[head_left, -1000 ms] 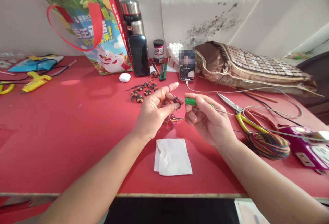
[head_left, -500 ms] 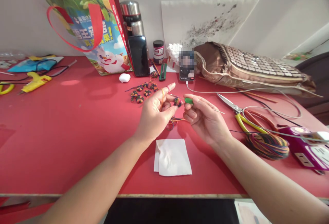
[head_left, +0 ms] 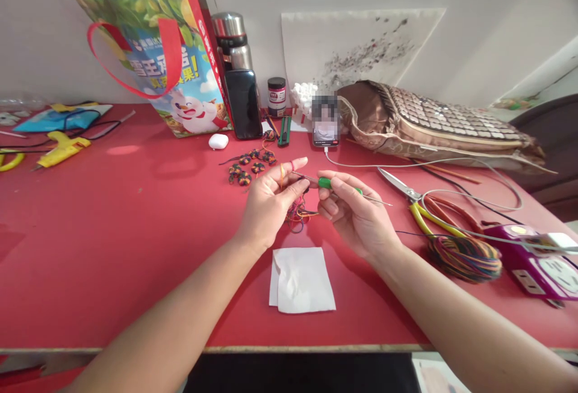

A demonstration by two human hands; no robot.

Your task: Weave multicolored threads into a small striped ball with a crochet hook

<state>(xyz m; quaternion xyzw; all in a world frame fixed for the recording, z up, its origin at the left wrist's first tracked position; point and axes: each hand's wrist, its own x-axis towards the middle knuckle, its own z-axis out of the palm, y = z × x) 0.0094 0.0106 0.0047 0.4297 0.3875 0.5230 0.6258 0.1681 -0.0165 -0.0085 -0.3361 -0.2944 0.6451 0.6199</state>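
My left hand [head_left: 271, 201] pinches a small dark multicoloured crochet piece [head_left: 303, 185], mostly covered by the thumb. Orange yarn [head_left: 282, 175] loops round the raised index finger. Between thumb and fingers, my right hand [head_left: 354, 207] grips a crochet hook with a green handle [head_left: 324, 182]. The hook's thin metal tip meets the crochet piece, while its other end sticks out to the right. Loose strands of yarn [head_left: 298, 217] hang below the left hand to the table. Behind that hand lie several finished-looking crochet pieces [head_left: 244, 177] in dark, orange and green yarn.
A folded white tissue [head_left: 304, 281] lies in front. To the right are scissors [head_left: 413, 195], a yarn ball [head_left: 465, 259], a purple power strip [head_left: 533, 260] and a white cable. A phone [head_left: 326, 125], bag [head_left: 189, 62] and flask [head_left: 230, 38] stand behind; a glue gun [head_left: 63, 147] lies left.
The crochet piece has turned and sunk behind the left thumb. My right hand has shifted slightly left with the hook, and the left index finger has lowered a little.
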